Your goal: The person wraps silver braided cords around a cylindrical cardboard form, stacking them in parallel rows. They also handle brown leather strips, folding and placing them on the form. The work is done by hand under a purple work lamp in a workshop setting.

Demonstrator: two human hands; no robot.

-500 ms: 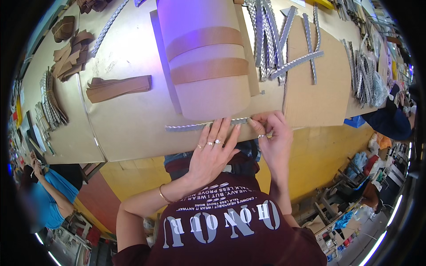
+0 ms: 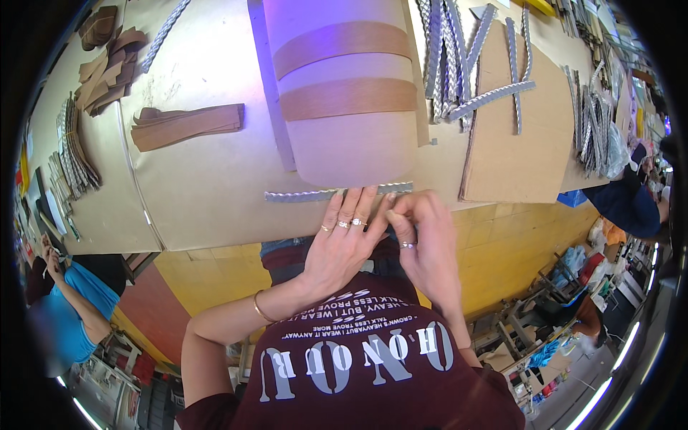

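A narrow grey strip with a silver braid along its edge (image 2: pixel 297 196) lies crosswise near the front of the table. My left hand (image 2: pixel 344 240) rests on its middle with fingers stretched out flat, pressing it down and hiding part of it. My right hand (image 2: pixel 426 240) is just below the strip's right part, beside my left index finger. Its thumb and index finger are pinched together; whatever is between them is too small to make out. Just beyond the strip stands a large rounded beige form (image 2: pixel 351 150) with two brown bands (image 2: pixel 347 99) around it.
Several silver braided strips (image 2: pixel 448 64) lie at the back right, some on a cardboard sheet (image 2: pixel 523 158). Brown strips (image 2: pixel 190 127) and brown pieces (image 2: pixel 107 75) lie to the left, near a bundle of braids (image 2: pixel 75 147). Another person in blue (image 2: pixel 82 308) is at the far left.
My right hand has left the strip's right end and moved left and slightly down toward my left fingers. My left hand stays on the strip. The view has shifted slightly.
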